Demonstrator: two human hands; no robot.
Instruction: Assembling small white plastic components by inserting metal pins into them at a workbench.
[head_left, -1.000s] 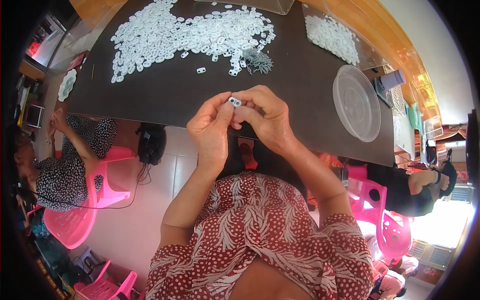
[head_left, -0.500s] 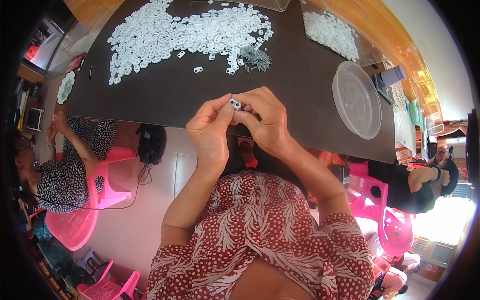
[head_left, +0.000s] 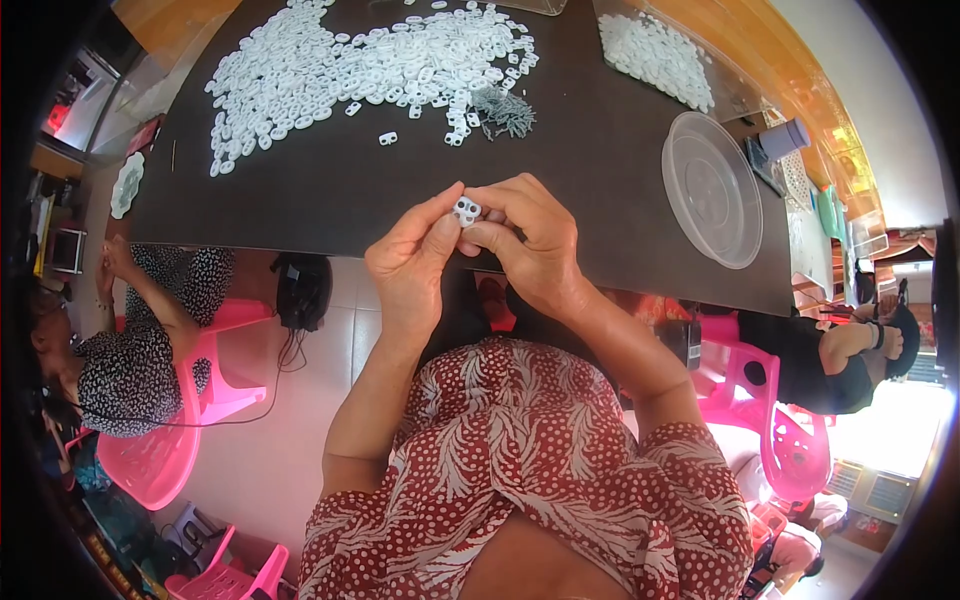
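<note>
Just past the table's near edge, a small white plastic piece with dark holes (head_left: 466, 211) is pinched between my two hands. My left hand (head_left: 415, 255) grips it from the left with thumb and forefinger. On its other side, the thumb and fingers of my right hand (head_left: 530, 235) close on it too. Farther up the table lies a wide pile of small white oval pieces (head_left: 300, 80), several showing two holes. Beside the pile's right end sits a little heap of thin grey pieces (head_left: 504, 112), too small to name.
A round clear plastic lid (head_left: 712, 190) lies on the dark table (head_left: 330, 190) to the right. Behind it stand a clear box of white pieces (head_left: 655, 60) and a purple-grey cup (head_left: 785, 138). People sit on pink chairs (head_left: 150, 455) on both sides.
The white piece has tilted between my fingers, so more of its holed face shows. My left hand has shifted slightly left.
</note>
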